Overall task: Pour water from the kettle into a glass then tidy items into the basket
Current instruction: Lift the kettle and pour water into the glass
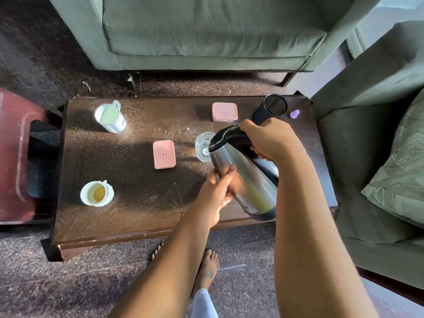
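Observation:
A steel kettle (pixel 247 180) with a black lid and handle is tilted, its spout over a clear glass (pixel 203 145) on the dark wooden table (pixel 137 214). My right hand (pixel 270 141) is closed around the kettle's black handle. My left hand (pixel 220 191) presses against the kettle's steel side, bracing it from below. The kettle's lid hides part of the glass. A black mesh basket (pixel 274 106) lies tipped at the table's far right corner.
Two pink lidded boxes (pixel 164 154) (pixel 224 112), a steel mug (pixel 111 117), a white cup (pixel 96 193) with yellowish liquid and a small purple object (pixel 294 114) stand on the table. Green sofas lie beyond and right; a red stool (pixel 16 157) left.

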A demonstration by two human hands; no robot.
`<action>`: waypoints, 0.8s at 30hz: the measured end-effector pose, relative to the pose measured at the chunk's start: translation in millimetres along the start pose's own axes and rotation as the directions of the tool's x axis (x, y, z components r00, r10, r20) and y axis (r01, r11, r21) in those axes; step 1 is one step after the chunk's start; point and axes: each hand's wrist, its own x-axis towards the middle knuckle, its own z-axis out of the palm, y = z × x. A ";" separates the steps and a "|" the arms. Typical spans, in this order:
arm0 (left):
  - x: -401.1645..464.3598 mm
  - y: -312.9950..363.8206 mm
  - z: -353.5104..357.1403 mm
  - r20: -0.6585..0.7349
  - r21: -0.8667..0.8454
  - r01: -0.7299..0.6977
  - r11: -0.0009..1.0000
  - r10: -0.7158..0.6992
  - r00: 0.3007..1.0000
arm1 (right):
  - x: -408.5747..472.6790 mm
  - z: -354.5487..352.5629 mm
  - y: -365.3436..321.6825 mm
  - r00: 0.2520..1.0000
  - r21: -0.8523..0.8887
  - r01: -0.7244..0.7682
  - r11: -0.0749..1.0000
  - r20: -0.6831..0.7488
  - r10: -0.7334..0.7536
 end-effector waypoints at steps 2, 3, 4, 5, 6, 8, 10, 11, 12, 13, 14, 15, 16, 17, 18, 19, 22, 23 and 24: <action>-1.7 1.1 0.1 0.003 0.002 -0.006 1.000 0.006 1.000 | -1.4 0.9 -2.5 1.000 -0.024 0.019 1.000 -0.014 -0.019; -2.6 1.6 0.3 0.004 -0.001 -0.006 1.000 0.006 1.000 | -1.8 1.0 -4.2 1.000 -0.046 0.025 0.999 -0.016 -0.026; -3.3 1.7 0.5 0.005 -0.006 -0.005 1.000 0.005 1.000 | -2.3 0.7 -5.6 0.999 -0.063 0.030 0.998 -0.016 -0.031; -3.6 1.6 0.6 0.006 -0.009 -0.004 1.000 0.004 1.000 | -2.8 0.8 -6.4 0.999 -0.072 0.036 0.997 -0.016 -0.037; -3.9 1.2 0.6 0.008 -0.012 -0.003 1.000 0.003 1.000 | -3.5 0.8 -6.7 0.999 -0.074 0.042 0.996 -0.016 -0.043; -4.7 1.1 0.5 0.008 -0.009 -0.002 1.000 0.002 1.000 | -5.5 0.9 -6.8 0.999 -0.077 0.046 0.996 -0.022 -0.048; -5.4 1.9 -0.3 0.005 -0.004 0.000 1.000 0.000 1.000 | -7.1 0.9 -6.7 0.998 -0.075 0.044 0.996 -0.030 -0.047; -5.3 1.9 -0.6 0.004 -0.001 0.001 1.000 -0.001 1.000 | -7.4 1.2 -6.4 0.998 -0.073 0.043 0.996 -0.032 -0.046; -5.4 2.0 -0.7 0.003 0.001 0.003 1.000 -0.003 1.000 | -7.4 1.1 -6.3 0.998 -0.068 0.043 0.997 -0.033 -0.045; -5.4 2.2 -0.8 0.004 0.003 0.002 1.000 -0.002 1.000 | -7.4 1.2 -6.2 0.999 -0.064 0.039 0.997 -0.031 -0.042; -5.3 2.0 -1.0 0.004 0.003 0.001 1.000 -0.001 1.000 | -7.4 1.3 -6.4 0.999 -0.063 0.036 0.997 -0.030 -0.038; -5.1 1.5 -1.4 0.003 0.004 0.000 1.000 0.000 1.000 | -7.3 1.5 -6.8 0.999 -0.069 0.035 0.997 -0.028 -0.037; -5.6 1.9 -1.7 0.002 0.006 -0.001 1.000 0.001 1.000 | -7.1 1.6 -7.3 0.999 -0.074 0.035 0.997 -0.028 -0.037; -6.0 2.6 -2.0 0.001 0.011 -0.001 1.000 0.001 1.000 | -6.8 1.7 -7.8 0.999 -0.076 0.034 0.997 -0.030 -0.036; -6.5 3.5 -2.7 0.003 0.012 -0.001 1.000 0.001 1.000 | -7.0 1.8 -8.2 0.999 -0.077 0.035 0.996 -0.034 -0.038; -6.6 4.1 -3.4 0.004 0.012 -0.003 1.000 0.003 1.000 | -7.5 2.1 -8.5 0.998 -0.078 0.038 0.996 -0.038 -0.041; -6.8 6.5 -3.3 0.002 0.010 -0.008 1.000 0.008 1.000 | -8.8 2.3 -7.5 0.997 -0.060 0.049 0.997 -0.059 -0.052; -6.9 7.2 -2.6 0.002 0.009 -0.010 1.000 0.010 1.000 | -8.8 1.9 -6.7 0.996 -0.053 0.052 0.997 -0.066 -0.056; -6.6 7.8 -2.0 0.002 0.007 -0.012 1.000 0.011 1.000 | -9.0 1.7 -6.1 0.996 -0.048 0.055 0.997 -0.071 -0.059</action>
